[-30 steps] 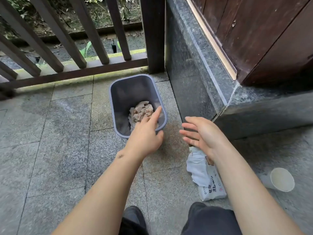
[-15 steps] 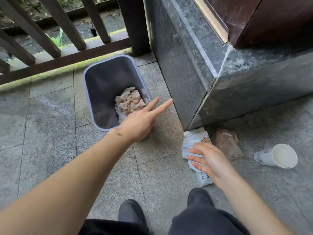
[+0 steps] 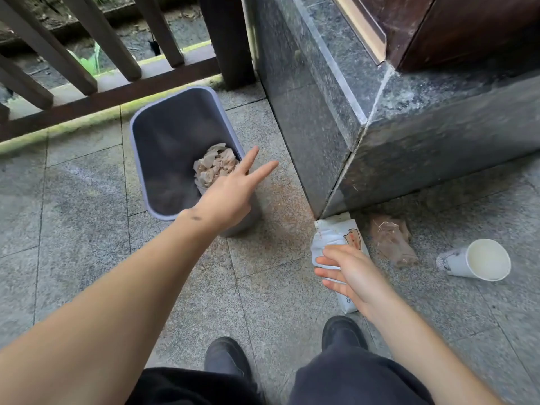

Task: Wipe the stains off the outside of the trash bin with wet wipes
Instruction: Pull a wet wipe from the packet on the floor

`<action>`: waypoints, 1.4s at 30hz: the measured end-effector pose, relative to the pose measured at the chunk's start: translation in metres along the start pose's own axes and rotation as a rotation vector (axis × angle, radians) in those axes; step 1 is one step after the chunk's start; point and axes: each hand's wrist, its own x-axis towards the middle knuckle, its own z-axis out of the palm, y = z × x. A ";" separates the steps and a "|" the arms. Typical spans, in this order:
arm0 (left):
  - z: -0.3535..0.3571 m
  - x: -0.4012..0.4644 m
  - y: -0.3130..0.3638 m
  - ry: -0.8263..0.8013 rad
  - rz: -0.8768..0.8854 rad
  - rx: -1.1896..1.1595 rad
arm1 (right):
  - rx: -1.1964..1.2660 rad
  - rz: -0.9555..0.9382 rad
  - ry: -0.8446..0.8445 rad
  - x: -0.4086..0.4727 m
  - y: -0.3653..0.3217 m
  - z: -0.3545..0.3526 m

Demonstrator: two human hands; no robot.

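Reaching over the trash bin, left hand splays two fingers; right hand, fingers straight and apart, rests on the wet wipes pack.

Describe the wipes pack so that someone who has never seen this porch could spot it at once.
Find the dark stone step right of the grey bin. At the foot of its near corner the wipes pack lies flat on the floor, under the right hand. It is the soft white packet with an orange cartoon print, unlike the brownish used wipe and the tipped paper cup further right.
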 end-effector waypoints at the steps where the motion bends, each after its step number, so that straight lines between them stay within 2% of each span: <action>1: -0.002 -0.001 -0.003 0.026 -0.002 -0.008 | 0.001 -0.001 0.000 0.000 0.000 0.000; 4: -0.004 -0.005 -0.001 0.034 0.009 -0.014 | 0.003 -0.013 -0.006 -0.001 -0.001 0.001; 10: 0.004 -0.008 0.015 -0.070 0.050 -0.003 | -0.036 -0.029 -0.009 0.005 0.005 -0.003; 14: 0.001 -0.020 0.018 -0.087 0.059 0.006 | -0.201 -0.040 0.062 0.031 0.019 -0.011; 17: -0.012 -0.034 0.024 0.035 0.101 -0.008 | -0.503 -0.089 0.158 0.059 0.036 -0.017; 21: -0.027 -0.064 0.030 0.209 0.121 -0.092 | -1.136 -0.352 0.243 0.090 0.056 -0.019; 24: -0.029 -0.081 0.030 0.221 0.111 -0.079 | -1.541 -0.557 0.280 0.107 0.059 -0.020; 27: -0.024 -0.082 0.026 0.142 0.063 -0.079 | -1.751 -0.640 0.212 0.118 0.058 -0.026; 30: -0.020 -0.077 0.024 0.066 0.028 -0.105 | -1.741 -0.658 0.170 0.126 0.060 -0.033; 33: -0.020 -0.070 0.023 0.088 0.032 -0.135 | -1.760 -0.696 0.271 0.136 0.058 -0.035; 36: -0.021 -0.066 0.025 0.114 0.050 -0.160 | -1.709 -0.710 0.294 0.140 0.053 -0.038; 38: -0.022 -0.064 0.027 0.123 0.046 -0.183 | -1.452 -0.711 0.307 0.135 0.047 -0.038; 40: -0.023 -0.063 0.027 0.123 0.032 -0.194 | -1.090 -0.700 0.289 0.125 0.038 -0.036; 42: -0.023 -0.061 0.027 0.116 0.024 -0.201 | -0.862 -0.738 0.302 0.113 0.031 -0.037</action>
